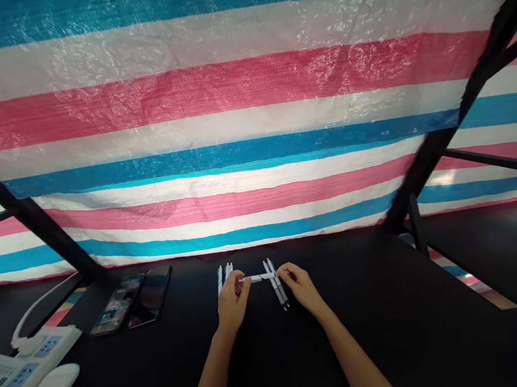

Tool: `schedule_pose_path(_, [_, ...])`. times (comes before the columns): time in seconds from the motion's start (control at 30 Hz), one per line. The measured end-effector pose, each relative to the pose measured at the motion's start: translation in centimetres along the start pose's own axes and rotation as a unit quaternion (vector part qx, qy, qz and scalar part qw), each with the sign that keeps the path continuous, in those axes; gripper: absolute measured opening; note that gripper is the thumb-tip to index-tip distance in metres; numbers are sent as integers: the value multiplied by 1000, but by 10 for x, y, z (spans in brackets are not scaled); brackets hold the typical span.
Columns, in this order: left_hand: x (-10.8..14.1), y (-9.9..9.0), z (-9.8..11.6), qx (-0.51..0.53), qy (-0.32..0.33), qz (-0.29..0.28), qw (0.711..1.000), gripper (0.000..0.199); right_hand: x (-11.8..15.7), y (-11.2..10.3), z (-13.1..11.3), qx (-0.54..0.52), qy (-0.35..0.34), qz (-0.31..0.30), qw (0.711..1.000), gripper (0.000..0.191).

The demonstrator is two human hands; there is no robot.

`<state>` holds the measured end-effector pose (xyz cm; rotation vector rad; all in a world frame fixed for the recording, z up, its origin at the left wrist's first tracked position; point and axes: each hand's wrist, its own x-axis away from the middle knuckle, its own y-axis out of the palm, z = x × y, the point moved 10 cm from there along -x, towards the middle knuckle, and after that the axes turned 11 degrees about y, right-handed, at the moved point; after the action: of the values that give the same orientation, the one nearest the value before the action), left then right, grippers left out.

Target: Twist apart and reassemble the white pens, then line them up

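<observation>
Hands are both over the black table, and they are apart, with one pen between them. The left hand point(234, 303) pinches one end of the white pen point(258, 277), and the right hand point(302, 285) pinches the other end. The pen lies sideways across the space between the hands, but it is hard to tell if it touches the table. The step in hand looks like holding this one pen level with both hands, and the next move calls for a steady pinch at each end. Just past the left hand is the left bunch of pens point(223, 274), with their tips pointing away. Beside the right hand is the right bunch of pens point(277, 284), lying close together and slanted, with dark tips toward the person. The sideways pen sits between the two bunches, near both. Farther left on the black table point(383, 303) are two phones point(117, 304) point(152, 296), side by side. Off to the left are a white power strip point(13, 380) and a white mouse point(56, 382). Far ahead, a striped plastic sheet point(251, 98) in blue, white and pink hangs behind a black metal frame point(434, 156).
</observation>
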<state>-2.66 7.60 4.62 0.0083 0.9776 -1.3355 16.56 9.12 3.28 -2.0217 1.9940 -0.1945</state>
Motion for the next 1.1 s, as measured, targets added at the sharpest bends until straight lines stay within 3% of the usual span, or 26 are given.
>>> schedule_pose_path(0.23, [-1,2,7,9,28,-4,1000,19,-3,-4,9,-23,23,12,999,34])
schedule_pose_path(0.37, [-1,-5,10,-6,36,14,999,37,-3,1,7,-24,13,-2,1000,34])
schedule_pose_path(0.5, [-1,-7,4,4,9,23,1000,20,-3,-1,7,-30,11,6,999,36])
schedule_pose_path(0.63, [-2,0,9,10,37,-4,999,20,-4,-5,9,-32,21,15,999,36])
schedule_pose_path(0.8, [-2,-6,8,1,34,18,999,34,-2,0,5,-15,15,9,1000,34])
schedule_pose_path(1.1, [-3,-3,9,4,33,6,999,22,-3,-9,6,-17,18,38,999,35])
